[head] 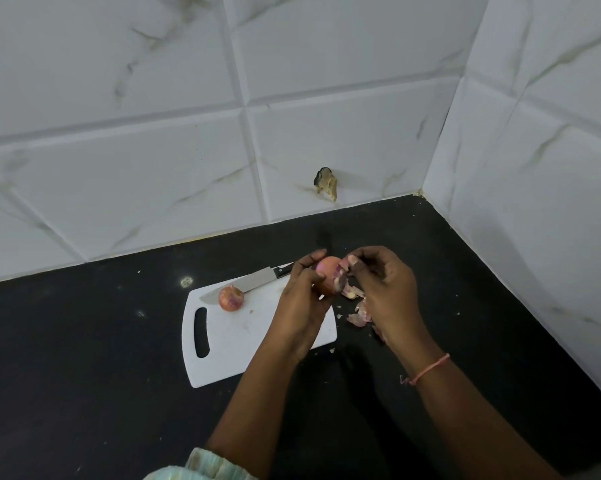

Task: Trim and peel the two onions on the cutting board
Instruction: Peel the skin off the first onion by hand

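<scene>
My left hand (301,303) grips a pink onion (328,277) above the right end of the white cutting board (243,341). My right hand (384,289) pinches a strip of the onion's skin (343,266) at its upper right side. A second onion (231,297), with its skin on, sits at the board's far left part. A knife (247,282) with a black handle lies along the board's far edge, blade pointing left, just behind that onion.
Loose onion peels (356,308) lie on the black counter (84,358) to the right of the board, under my right hand. White tiled walls (153,150) meet in a corner at the back right. A small dark mark (325,183) sits on the back wall.
</scene>
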`<state>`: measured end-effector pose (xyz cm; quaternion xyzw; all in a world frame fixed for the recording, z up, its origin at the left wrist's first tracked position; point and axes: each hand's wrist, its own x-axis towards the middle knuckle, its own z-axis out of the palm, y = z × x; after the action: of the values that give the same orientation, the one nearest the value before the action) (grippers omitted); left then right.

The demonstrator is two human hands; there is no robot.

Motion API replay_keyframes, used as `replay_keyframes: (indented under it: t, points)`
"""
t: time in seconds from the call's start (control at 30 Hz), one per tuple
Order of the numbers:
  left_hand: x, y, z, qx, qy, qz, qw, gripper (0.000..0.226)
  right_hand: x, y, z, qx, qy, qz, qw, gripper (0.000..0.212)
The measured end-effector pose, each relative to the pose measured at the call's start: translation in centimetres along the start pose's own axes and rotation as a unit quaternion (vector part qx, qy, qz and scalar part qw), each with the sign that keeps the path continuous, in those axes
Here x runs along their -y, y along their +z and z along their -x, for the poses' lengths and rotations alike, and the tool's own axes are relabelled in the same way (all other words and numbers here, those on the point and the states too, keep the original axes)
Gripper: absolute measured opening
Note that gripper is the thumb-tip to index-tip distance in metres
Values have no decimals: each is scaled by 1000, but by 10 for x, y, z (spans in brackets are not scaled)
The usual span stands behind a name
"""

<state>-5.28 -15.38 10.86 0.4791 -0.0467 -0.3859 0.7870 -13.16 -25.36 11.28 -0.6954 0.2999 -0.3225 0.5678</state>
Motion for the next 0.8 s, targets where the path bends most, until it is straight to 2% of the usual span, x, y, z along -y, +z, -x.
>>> replay_keyframes:
  t: [0.07, 0.13, 0.2, 0.27, 0.37, 0.6, 0.73, 0.8]
  points:
    - [1, 5, 1, 11, -47, -7, 999, 29, 1, 2, 3, -2, -42, 36, 998, 5]
    - [6, 6, 0, 20, -75, -93, 993, 45, 2, 3, 3, -8, -79, 78, 994, 7]
    - [11, 5, -3, 26, -64, -128, 989, 51, 2, 1, 1, -7, -93, 83, 992, 7]
    - [11, 3, -5, 22, -43, -124, 991, 45, 3, -2, -1, -4, -83, 73, 994, 6]
    - [9, 0, -5, 26, -28, -123, 992, 36, 2, -7, -6, -10, -40, 51, 998, 5]
    - [11, 2, -3, 41, -6, -89, 995, 35, 7, -3, -5, -52, 69, -93, 992, 4]
    - [13, 4, -4, 33, -3, -39, 999, 46, 13, -1, -4, -64, 181, -230, 954, 4]
    - [15, 5, -4, 36, -2, -10, 999, 33, 15, 0, -5, -64, 219, -307, 924, 3]
